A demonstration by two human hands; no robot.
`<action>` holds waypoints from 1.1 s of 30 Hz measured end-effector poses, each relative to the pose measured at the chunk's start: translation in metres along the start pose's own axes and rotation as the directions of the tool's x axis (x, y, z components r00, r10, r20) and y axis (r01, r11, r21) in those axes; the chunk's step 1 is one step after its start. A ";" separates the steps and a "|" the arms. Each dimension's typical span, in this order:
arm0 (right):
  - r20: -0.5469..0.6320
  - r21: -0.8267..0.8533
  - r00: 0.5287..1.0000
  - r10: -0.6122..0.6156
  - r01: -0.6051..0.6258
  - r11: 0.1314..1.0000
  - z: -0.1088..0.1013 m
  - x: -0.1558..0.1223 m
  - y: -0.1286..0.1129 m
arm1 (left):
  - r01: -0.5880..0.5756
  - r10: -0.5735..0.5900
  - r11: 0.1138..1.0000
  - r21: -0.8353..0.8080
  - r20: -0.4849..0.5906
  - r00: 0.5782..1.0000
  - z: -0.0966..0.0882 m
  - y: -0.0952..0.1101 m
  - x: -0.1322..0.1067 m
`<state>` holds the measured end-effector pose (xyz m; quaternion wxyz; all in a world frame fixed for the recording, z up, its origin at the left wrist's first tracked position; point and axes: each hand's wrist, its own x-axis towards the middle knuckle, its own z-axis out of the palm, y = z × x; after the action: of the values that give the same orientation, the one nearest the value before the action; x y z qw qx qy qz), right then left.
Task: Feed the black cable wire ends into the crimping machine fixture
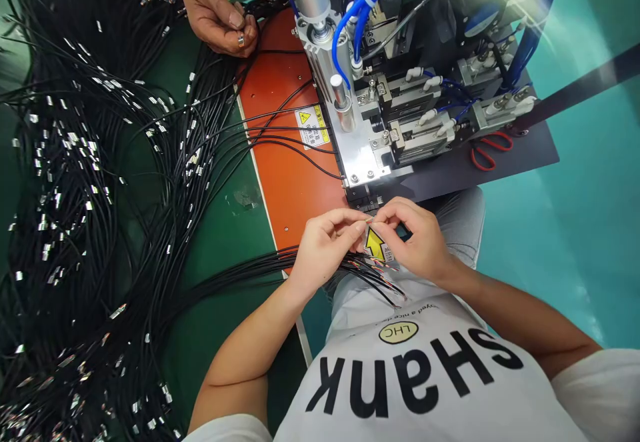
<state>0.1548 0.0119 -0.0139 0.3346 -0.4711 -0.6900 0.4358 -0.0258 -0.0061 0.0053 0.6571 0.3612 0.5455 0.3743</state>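
Note:
My left hand (330,239) and my right hand (413,235) meet fingertip to fingertip in front of the machine's near end. Both are closed in a pinch at the thin wire end of a cable, which is mostly covered by the fingers. Beneath my left hand runs a bundle of black cables (240,269), coming from the left. Its stripped ends (385,289), with small coloured wires, fan out over my lap. A yellow arrow label (375,245) shows between my hands.
The metal machine (350,129) with blue air hoses (345,15) stands ahead on an orange plate (285,189), several cables running into it. Heaped black cables (90,162) cover the green table (235,209). Another person's hand (220,19) holds a cable end. Red-handled scissors (490,151) lie at right.

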 end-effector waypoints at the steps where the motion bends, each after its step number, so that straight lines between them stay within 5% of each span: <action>1: -0.009 -0.036 1.000 -0.014 0.013 0.999 -0.001 0.000 -0.001 | -0.008 0.009 1.000 0.017 -0.012 1.000 0.001 0.001 0.000; 7: -0.002 0.107 0.992 0.130 -0.129 0.986 0.014 -0.003 0.002 | -0.105 0.088 0.985 -0.140 -0.120 0.989 0.006 -0.012 0.001; 19: 0.005 0.112 0.996 0.089 -0.089 0.990 0.017 -0.003 -0.006 | 0.102 -0.112 0.941 -0.323 -0.011 0.994 -0.002 -0.008 0.004; 22: -0.011 0.101 0.997 0.076 -0.074 0.992 0.019 -0.005 -0.007 | -0.049 0.025 0.973 -0.224 -0.108 0.994 0.004 -0.014 0.001; 26: -0.046 0.092 0.997 0.068 -0.063 0.994 0.020 -0.006 -0.003 | -0.318 0.322 0.946 0.057 -0.257 0.911 0.013 -0.020 -0.004; 33: -0.017 0.061 0.998 0.059 -0.058 0.996 0.019 -0.004 0.002 | -0.160 0.135 0.972 -0.172 -0.149 0.980 0.009 -0.018 0.000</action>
<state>0.1400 0.0031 -0.0232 0.3423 -0.4850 -0.6593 0.4614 -0.0152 -0.0149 -0.0094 0.6191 0.3127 0.5238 0.4945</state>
